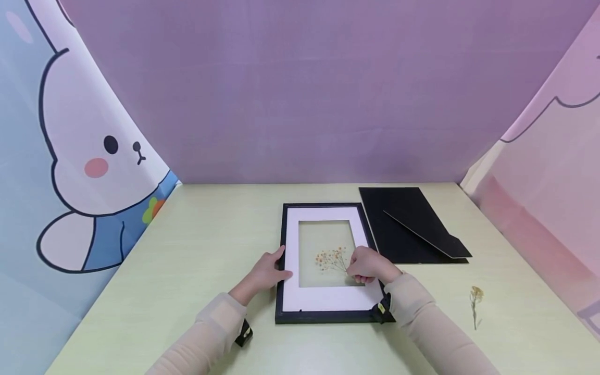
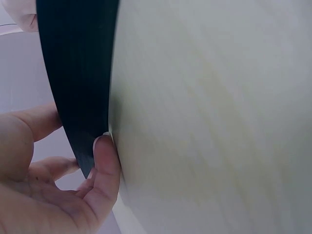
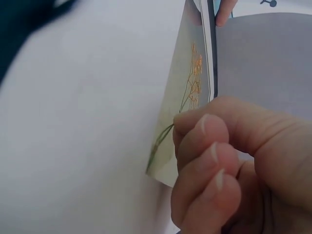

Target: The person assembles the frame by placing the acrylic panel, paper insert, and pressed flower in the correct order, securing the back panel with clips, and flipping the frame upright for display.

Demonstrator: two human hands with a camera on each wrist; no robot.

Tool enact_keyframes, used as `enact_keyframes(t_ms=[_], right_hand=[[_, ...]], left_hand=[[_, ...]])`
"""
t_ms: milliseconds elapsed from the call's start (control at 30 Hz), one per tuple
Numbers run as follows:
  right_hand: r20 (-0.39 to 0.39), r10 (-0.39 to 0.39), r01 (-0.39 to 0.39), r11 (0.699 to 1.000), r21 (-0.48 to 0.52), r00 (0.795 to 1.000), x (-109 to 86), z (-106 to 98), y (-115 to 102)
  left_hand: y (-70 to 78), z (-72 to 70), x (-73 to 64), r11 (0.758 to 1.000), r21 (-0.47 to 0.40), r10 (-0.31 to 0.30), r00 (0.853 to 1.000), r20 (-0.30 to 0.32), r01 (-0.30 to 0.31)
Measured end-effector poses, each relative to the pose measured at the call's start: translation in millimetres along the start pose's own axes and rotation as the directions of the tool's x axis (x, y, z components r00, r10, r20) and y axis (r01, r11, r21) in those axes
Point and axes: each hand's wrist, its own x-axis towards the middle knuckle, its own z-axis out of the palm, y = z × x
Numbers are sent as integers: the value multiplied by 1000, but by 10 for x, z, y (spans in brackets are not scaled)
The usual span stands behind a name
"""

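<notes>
Desk (image 1: 225, 224) carries black picture frame (image 1: 328, 317), flat. Left hand (image 1: 264, 269) grips its left edge, thumb spread, probably steadying. Right hand (image 1: 370, 264), fingers curled, pinches dried orange-flowered sprig (image 1: 332, 259) over mat (image 1: 323, 300) window; thin stem likely needs fingertips.

Black picture frame (image 1: 328, 316) with white mat (image 1: 323, 299) lies flat, left edge gripped by left hand (image 1: 266, 271). Thin orange-flowered sprig (image 1: 332, 259), stem pinched in right hand (image 1: 370, 263), over mat window (image 1: 313, 238), blooms pointing left.

No readable text, labels, brands, numbers or signs anywhere.
</notes>
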Motion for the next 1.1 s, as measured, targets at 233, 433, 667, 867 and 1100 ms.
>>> enact_keyframes(t_ms=[233,433,667,867,1100], right_hand=[[5,8,-8,1000,1,1000,-4,-8,-8],[3,-2,2,1000,12,1000,-17,-11,3],[-1,-1,1,1000,11,1000,-15,-10,14],[5,7,-7,1000,15,1000,-18,-21,16],[8,8,-8,1000,3,1000,-18,-37,41]], left_hand=[[-2,1,1,1000,2,0,1000,-3,0],[-5,1,2,1000,8,-2,1000,-5,2],[-1,-4,0,1000,5,0,1000,-2,0],[-5,-3,4,1000,1,-9,1000,0,9],[11,-14,-10,1000,-10,1,1000,4,-1]])
